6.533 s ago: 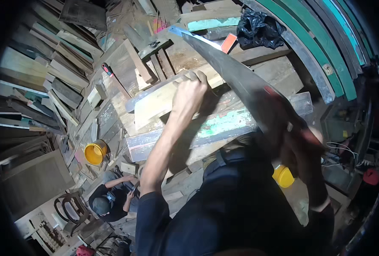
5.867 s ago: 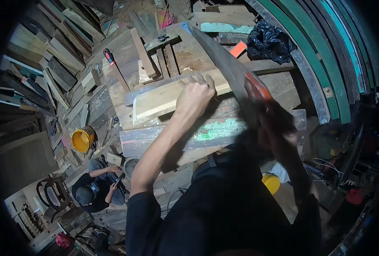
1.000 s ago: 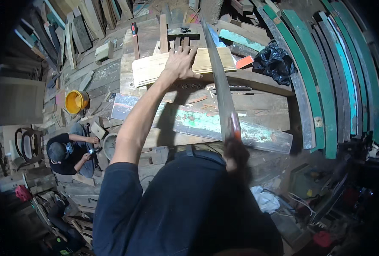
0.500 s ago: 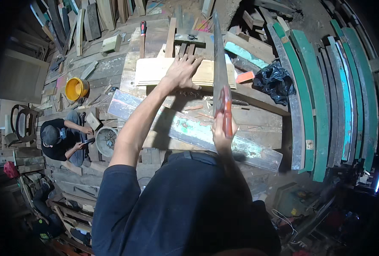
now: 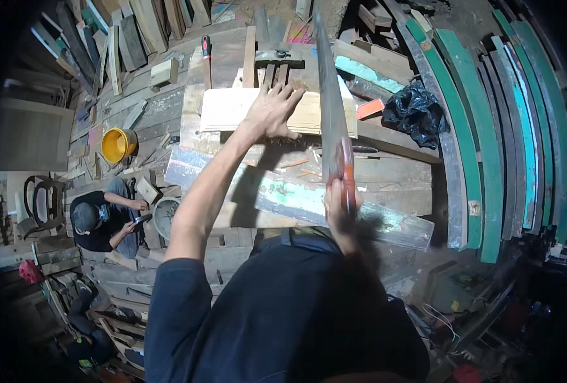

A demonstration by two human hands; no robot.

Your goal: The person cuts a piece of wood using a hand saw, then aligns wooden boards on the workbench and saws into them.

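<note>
1. Up at the far end of the workbench, I've got a pale wooden board lying flat across the rough planks, with a hand saw standing on edge across its right part.
2. My left hand is spread wide, palm down, pressing on the board, fingers pointing away from me.
3. My right hand is wrapped tight around the saw's orange handle, near my chest; the blade runs straight away from me.
4. Under the board, the bench is weathered timber; a long plank with worn greenish paint lies across it, between the board and my body.
5. Beyond the board I see a dark metal clamp-like fitting and a red-handled tool lying on the planks.
6. Right of the saw: a black plastic bag, an orange block just beside the board's end, and curved green and teal painted boards stacked along the edge.
7. Left, down on the floor, a yellow bucket sits among scattered timber offcuts.
8. Another person in a dark cap crouches below the bench, hands on something small; I cannot tell what.
9. My own dark sleeve and torso block the near bench edge.
</note>
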